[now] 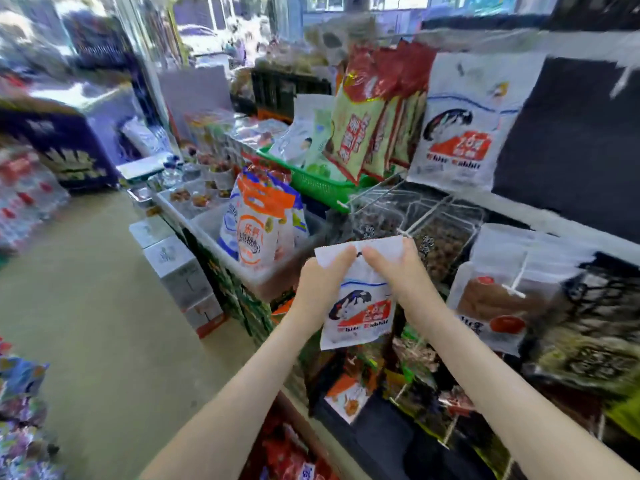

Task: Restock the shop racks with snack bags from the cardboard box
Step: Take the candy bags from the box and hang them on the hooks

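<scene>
1. Grip: my left hand (322,277) and right hand (393,268) both pinch the top strip of one snack bag (360,308), with the fingers (346,255) curled over its white header.
2. Position: the bag hangs upright in front of the rack, and its top edge sits just below a white peg (415,225).
3. Clearance, right: a brown-filled bag (498,303) hangs near my right wrist. More packets crowd the row below.
4. Clearance, left: a clear bin (284,268) of orange-and-white bags (261,223) stands near my left hand. Beyond it lies open floor (104,323).
5. Labels: the held bag shows a rabbit drawing, a red band and "White Rabbit" (lettering partly smeared). A hanging bag (460,126) on the upper row carries the same print, beside a green basket (322,187).
</scene>
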The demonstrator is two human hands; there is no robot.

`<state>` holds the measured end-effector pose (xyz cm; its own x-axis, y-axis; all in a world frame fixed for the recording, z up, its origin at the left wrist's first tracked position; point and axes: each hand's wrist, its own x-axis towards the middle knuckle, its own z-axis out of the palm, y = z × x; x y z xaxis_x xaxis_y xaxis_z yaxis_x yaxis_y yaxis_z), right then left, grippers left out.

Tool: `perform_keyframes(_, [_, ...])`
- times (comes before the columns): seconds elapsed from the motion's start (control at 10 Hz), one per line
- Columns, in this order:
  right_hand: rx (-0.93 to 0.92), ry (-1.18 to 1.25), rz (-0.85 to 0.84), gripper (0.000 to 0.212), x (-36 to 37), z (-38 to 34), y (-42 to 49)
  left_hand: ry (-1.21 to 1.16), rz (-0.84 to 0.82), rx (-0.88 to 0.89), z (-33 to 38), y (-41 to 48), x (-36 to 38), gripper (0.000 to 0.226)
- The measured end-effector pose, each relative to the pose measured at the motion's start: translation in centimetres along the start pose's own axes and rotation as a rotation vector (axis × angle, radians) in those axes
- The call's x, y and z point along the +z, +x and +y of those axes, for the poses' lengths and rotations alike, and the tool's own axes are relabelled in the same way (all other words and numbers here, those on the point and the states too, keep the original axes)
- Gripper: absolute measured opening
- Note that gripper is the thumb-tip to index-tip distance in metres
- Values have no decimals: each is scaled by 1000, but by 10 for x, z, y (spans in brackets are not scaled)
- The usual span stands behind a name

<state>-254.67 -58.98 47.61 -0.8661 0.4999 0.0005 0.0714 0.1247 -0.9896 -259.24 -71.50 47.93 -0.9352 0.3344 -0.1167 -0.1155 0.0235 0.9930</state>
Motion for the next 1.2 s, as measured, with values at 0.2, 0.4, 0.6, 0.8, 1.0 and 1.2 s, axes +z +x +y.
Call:
perform_keyframes(0.2, [-150, 161, 86, 34, -31, -52, -8, 81, -88, 196, 64, 7, 21, 24])
perform_keyframes(0.4, [-332, 178, 124, 16, -63, -100, -7, 54, -212, 354, 119, 25, 39, 30])
perform_keyframes(0.6, [-434, 216, 251, 5, -79, -136, 10, 225, -26, 620, 160, 31, 62, 30])
perform_keyframes(0.8, [-440, 194, 366, 9, -83, -168, 25, 258, 81, 736, 187, 44, 79, 31])
perform_keyframes(1.0, [-362, 136, 408, 21, -81, -172, 47, 214, 60, 680, 190, 62, 85, 32])
perform_keyframes(1.2, [-341, 75, 431, 15, -77, -160, 54, 262, 71, 662, 179, 72, 85, 31])
